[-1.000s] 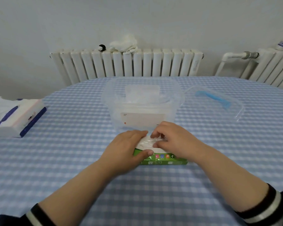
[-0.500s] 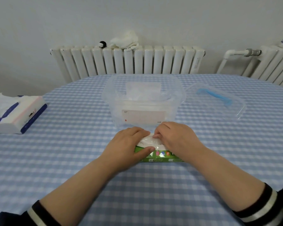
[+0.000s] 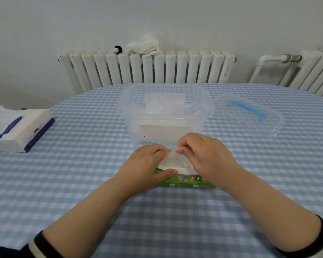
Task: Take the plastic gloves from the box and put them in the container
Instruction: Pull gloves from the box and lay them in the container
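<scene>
A flat green glove box (image 3: 186, 181) lies on the checked tablecloth just in front of me. My left hand (image 3: 145, 168) grips its left end, thumb along the front edge. My right hand (image 3: 207, 155) pinches a thin clear plastic glove (image 3: 173, 161) and holds it lifted a little out of the box top. Just behind the box stands a clear plastic container (image 3: 166, 112) with crumpled clear gloves inside it.
The container's clear lid (image 3: 250, 112) with a blue handle lies to its right. A white and blue tissue pack (image 3: 21, 127) sits at the table's left edge. A radiator (image 3: 147, 69) with a white cloth on top runs behind the table.
My right hand has risen slightly, drawing the glove up out of the box. My left hand stays on the box.
</scene>
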Motion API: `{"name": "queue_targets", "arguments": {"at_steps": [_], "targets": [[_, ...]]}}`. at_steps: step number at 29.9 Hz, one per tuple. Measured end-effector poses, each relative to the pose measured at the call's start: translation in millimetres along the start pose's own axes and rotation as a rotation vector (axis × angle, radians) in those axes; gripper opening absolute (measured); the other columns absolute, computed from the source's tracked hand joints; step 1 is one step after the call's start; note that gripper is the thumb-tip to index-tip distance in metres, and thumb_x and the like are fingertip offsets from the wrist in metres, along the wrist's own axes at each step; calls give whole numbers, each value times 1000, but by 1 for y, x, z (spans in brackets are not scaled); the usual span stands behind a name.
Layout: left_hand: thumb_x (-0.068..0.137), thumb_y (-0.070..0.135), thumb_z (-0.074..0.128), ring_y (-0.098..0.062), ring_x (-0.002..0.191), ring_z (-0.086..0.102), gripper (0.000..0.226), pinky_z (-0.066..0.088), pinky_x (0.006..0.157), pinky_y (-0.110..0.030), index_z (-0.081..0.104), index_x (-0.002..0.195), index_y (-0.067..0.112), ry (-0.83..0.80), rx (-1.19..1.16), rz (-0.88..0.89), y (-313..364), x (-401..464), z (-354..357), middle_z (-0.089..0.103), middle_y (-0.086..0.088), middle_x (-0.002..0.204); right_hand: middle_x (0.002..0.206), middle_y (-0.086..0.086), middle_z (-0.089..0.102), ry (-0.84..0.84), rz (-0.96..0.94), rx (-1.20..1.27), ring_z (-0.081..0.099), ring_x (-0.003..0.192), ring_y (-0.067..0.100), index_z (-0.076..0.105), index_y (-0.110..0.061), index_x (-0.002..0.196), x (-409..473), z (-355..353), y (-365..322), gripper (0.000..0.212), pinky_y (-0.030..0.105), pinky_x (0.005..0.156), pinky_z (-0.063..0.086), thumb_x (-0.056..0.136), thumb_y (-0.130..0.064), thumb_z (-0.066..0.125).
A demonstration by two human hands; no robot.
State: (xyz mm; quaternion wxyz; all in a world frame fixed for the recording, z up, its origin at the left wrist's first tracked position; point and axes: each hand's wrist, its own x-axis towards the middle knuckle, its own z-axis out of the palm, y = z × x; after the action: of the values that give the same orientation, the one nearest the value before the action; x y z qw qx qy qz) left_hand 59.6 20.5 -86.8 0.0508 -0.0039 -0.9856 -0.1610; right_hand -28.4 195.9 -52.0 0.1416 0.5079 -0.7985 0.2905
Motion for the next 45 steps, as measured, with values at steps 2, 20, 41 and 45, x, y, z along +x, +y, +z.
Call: {"name": "queue_targets", "arguments": {"at_steps": [2, 20, 41, 45], "targets": [[87, 65, 49, -6, 119, 43, 61, 29, 99, -19, 47, 138, 30, -3, -8, -1, 0, 1, -1, 47, 16, 133, 77, -9, 60, -10, 32, 25, 55, 64, 13, 57, -17, 85, 0, -4, -2, 21, 35, 55, 49, 96, -33, 50], [62, 79, 61, 14, 114, 48, 78, 37, 92, -6, 47, 130, 46, 15, -442, -61, 18, -3, -24, 47, 39, 120, 65, 5, 70, 300, 717, 994, 64, 53, 17, 60, -5, 89, 29, -77, -5, 23, 33, 55, 55, 102, -18, 47], [89, 40, 63, -13, 84, 63, 17, 49, 77, -34, 70, 94, 25, 340, 170, 262, 97, 57, -118, 67, 11, 85, 50, 8, 46, -42, 781, 1002, 37, 38, 15, 60, -2, 78, 26, -66, -6, 65, 26, 43, 37, 96, -58, 31], [88, 33, 68, 4, 67, 61, 9, 50, 68, -23, 67, 83, 26, 290, -244, 65, 81, 73, -139, 68, 14, 71, 62, -3, 49, -175, 684, 808, 38, 49, 8, 67, -7, 104, 23, -80, 2, 90, 22, 48, 32, 62, -80, 37]]}}
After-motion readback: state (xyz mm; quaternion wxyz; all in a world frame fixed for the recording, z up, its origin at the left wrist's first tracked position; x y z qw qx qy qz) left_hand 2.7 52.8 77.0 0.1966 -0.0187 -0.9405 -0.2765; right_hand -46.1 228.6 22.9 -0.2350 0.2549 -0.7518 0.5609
